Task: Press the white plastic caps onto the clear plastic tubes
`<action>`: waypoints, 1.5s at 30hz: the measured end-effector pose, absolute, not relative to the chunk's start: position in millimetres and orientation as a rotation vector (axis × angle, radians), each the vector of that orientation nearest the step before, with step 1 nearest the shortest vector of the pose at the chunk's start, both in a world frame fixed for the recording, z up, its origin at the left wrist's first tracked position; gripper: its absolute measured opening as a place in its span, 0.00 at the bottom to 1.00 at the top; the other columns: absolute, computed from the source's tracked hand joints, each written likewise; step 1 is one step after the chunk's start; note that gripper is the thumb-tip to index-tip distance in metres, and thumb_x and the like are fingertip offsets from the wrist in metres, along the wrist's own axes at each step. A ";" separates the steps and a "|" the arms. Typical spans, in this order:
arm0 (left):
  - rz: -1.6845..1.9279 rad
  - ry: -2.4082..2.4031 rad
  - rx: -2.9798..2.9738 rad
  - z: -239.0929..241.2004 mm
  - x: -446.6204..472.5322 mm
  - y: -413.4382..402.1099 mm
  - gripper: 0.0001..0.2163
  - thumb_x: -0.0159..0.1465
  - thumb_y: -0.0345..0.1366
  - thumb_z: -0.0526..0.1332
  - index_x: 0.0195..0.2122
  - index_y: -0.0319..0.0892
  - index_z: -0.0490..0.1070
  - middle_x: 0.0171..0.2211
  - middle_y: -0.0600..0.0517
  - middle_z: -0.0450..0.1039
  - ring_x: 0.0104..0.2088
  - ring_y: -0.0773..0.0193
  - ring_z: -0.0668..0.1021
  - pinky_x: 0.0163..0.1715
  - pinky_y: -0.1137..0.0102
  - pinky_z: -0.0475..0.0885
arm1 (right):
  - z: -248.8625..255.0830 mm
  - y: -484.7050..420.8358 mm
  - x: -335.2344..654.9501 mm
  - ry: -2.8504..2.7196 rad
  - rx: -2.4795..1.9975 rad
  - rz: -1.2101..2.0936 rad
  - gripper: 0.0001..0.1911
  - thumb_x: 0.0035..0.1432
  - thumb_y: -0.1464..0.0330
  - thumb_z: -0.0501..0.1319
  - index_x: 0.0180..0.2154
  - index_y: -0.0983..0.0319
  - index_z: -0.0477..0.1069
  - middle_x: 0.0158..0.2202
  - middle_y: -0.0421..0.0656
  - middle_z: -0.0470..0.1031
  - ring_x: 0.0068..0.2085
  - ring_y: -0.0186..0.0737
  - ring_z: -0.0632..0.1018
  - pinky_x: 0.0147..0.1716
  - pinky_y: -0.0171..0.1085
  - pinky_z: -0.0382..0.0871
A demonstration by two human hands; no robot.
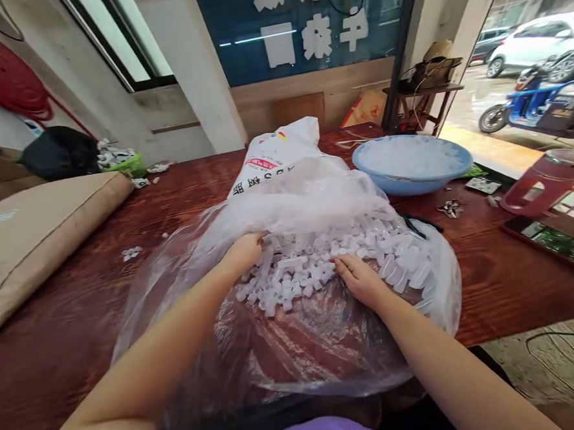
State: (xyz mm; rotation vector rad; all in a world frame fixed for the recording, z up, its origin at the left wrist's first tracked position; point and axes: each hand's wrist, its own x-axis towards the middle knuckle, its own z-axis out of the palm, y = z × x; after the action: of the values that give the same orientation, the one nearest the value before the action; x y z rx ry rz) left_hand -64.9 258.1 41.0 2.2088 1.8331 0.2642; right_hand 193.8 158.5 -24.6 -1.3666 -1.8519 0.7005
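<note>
A clear plastic bag (pixel 305 350) lies spread toward me, with many small white translucent plastic pieces (pixel 298 285) heaped in its opening. Some are short and knobbly; others are longer tubes (pixel 404 269), mostly on the right. My left hand (pixel 244 251) is closed at the left edge of the heap, beside the bunched bag film; what its fingers hold is hidden. At the heap's near right side, my right hand (pixel 361 278) has its thumb and fingers pinched together among the pieces. Whatever sits between those fingertips is too small to name.
Behind the heap lies a printed white sack (pixel 273 154). A blue basin (pixel 414 184) full of white pieces stands back right, near keys (pixel 452 209), a red-tinted jug (pixel 542 183) and a phone (pixel 561 243). A large brown paper package (pixel 49 223) occupies the table's left side.
</note>
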 end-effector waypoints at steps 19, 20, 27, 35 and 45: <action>-0.039 2.052 2.032 41.7 -99.3 224.6 0.14 0.63 0.39 0.56 0.47 0.39 0.67 0.47 0.48 0.68 0.46 0.57 0.73 0.45 0.58 0.69 | 57.6 86.0 193.4 -2.373 -1.301 0.543 0.13 0.58 0.71 0.53 0.43 0.56 0.71 0.40 0.46 0.73 0.38 0.42 0.77 0.39 0.41 0.70; -0.047 2.062 2.015 45.1 -98.8 223.5 0.13 0.63 0.38 0.57 0.48 0.39 0.67 0.47 0.47 0.69 0.45 0.58 0.73 0.45 0.58 0.69 | 59.2 77.0 192.0 -2.373 -1.269 0.544 0.13 0.59 0.71 0.52 0.44 0.55 0.70 0.39 0.45 0.73 0.38 0.42 0.77 0.38 0.40 0.71; 0.170 1.883 1.983 64.4 -94.6 158.8 0.23 0.61 0.33 0.54 0.59 0.45 0.55 0.49 0.42 0.67 0.41 0.55 0.76 0.39 0.64 0.69 | 45.9 43.5 166.8 -2.128 -1.226 0.677 0.08 0.58 0.69 0.57 0.41 0.57 0.68 0.34 0.42 0.75 0.36 0.38 0.77 0.34 0.35 0.72; 0.838 0.980 0.955 47.1 -49.7 55.1 0.21 0.48 0.48 0.67 0.32 0.42 0.59 0.25 0.55 0.71 0.24 0.67 0.75 0.25 0.71 0.69 | 30.1 40.9 133.2 -1.862 -0.974 0.550 0.06 0.56 0.67 0.61 0.39 0.56 0.70 0.34 0.43 0.73 0.36 0.37 0.76 0.35 0.35 0.73; 0.839 0.958 0.969 28.9 -44.5 37.5 0.19 0.54 0.50 0.63 0.29 0.41 0.58 0.20 0.58 0.71 0.20 0.71 0.71 0.25 0.74 0.66 | 22.5 30.8 147.5 -2.118 -0.972 0.387 0.10 0.60 0.67 0.56 0.44 0.56 0.70 0.35 0.44 0.76 0.36 0.37 0.77 0.35 0.34 0.73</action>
State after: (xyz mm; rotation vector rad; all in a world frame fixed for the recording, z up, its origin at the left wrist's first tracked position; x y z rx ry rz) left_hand -44.5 37.5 28.9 0.9692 0.9576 0.8389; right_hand 147.5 30.8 22.5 -0.9720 -2.1182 0.3873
